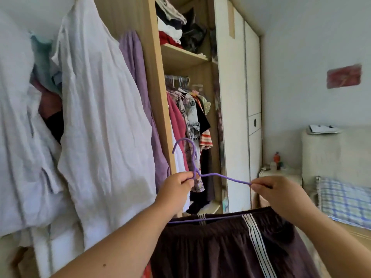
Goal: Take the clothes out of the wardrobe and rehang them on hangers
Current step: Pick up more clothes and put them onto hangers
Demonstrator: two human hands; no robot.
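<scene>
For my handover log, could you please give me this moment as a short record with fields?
setting: open wardrobe, hanging clothes on its rail, folded piles on the shelf
left hand: pinches the purple hanger at its neck, below the hook
right hand: pinches the hanger's right shoulder
trousers: dark with white stripes, draped over the hanger's bottom bar
nearby: white shirt hanging left of the wardrobe opening
task state: hanger not yet on the rail
</scene>
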